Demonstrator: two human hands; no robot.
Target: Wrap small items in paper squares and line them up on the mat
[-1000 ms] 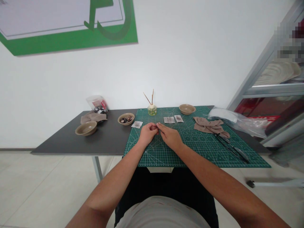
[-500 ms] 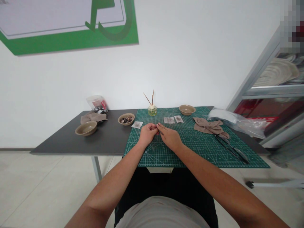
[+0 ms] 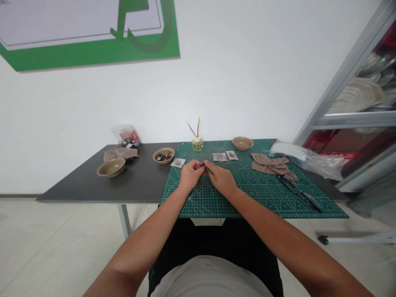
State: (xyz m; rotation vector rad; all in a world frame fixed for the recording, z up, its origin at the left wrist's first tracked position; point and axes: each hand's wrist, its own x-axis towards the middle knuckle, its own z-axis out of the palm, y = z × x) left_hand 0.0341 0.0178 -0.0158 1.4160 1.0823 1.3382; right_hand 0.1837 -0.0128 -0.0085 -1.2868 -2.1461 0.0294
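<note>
My left hand [image 3: 190,175] and my right hand [image 3: 222,179] meet at the fingertips above the green cutting mat [image 3: 204,206]. The fingers of both are closed together; whatever lies between them is hidden or too small to name. Just left of my left hand lies a small white sachet with dark contents [image 3: 177,163]. Beyond my right hand are two more sachets, a wider one [image 3: 219,157] and a narrower one [image 3: 232,155]. A brown bowl [image 3: 156,159] with dark and pale small pieces in it stands left of the mat.
A reed diffuser [image 3: 197,144] stands at the back. Other brown bowls sit at back right [image 3: 243,143] and left [image 3: 111,168]. A clear tub [image 3: 125,136] lies near a cloth [image 3: 120,153]. At right are another cloth [image 3: 270,163], a black-handled tool [image 3: 300,194] and a plastic bag [image 3: 306,159].
The view has shifted very slightly, so everything sits a little further left. My hands stay together at the same spot, with only a small movement of the fingers.
</note>
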